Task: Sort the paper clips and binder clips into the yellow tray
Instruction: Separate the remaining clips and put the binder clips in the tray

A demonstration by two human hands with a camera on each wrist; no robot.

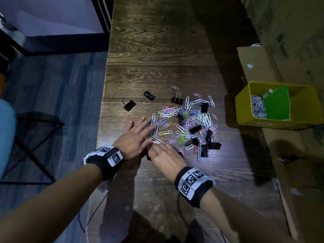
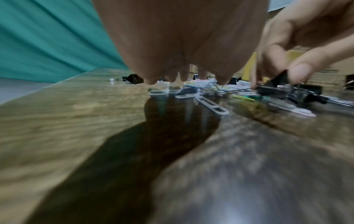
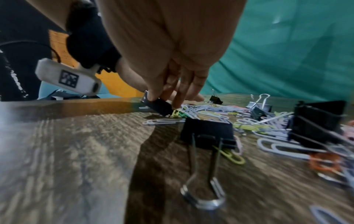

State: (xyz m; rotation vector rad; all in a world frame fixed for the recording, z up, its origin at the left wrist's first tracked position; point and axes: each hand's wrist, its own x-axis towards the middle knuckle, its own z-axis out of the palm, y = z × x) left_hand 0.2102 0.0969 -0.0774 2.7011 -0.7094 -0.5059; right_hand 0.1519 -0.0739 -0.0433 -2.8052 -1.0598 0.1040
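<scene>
A heap of coloured paper clips point(image 1: 185, 120) mixed with black binder clips point(image 1: 195, 128) lies mid-table. The yellow tray point(image 1: 244, 109) stands to the right, split by a green divider point(image 1: 277, 104), with paper clips point(image 1: 256, 106) in its left compartment. My left hand point(image 1: 140, 132) lies flat, fingers straight, on clips at the heap's left edge point(image 2: 184, 78). Just beside it, my right hand point(image 1: 155, 151) pinches a black binder clip point(image 3: 160, 106) between thumb and fingers at the heap's near-left corner; the same binder clip point(image 2: 278, 80) shows in the left wrist view.
Three loose binder clips point(image 1: 129, 104) point(image 1: 149, 95) point(image 1: 177, 99) lie beyond the heap. Another binder clip point(image 3: 207, 133) sits close under my right wrist. Cardboard boxes point(image 1: 259, 64) line the right side. The table's left edge point(image 1: 102, 109) drops to carpet and a black-framed stool point(image 1: 35, 134).
</scene>
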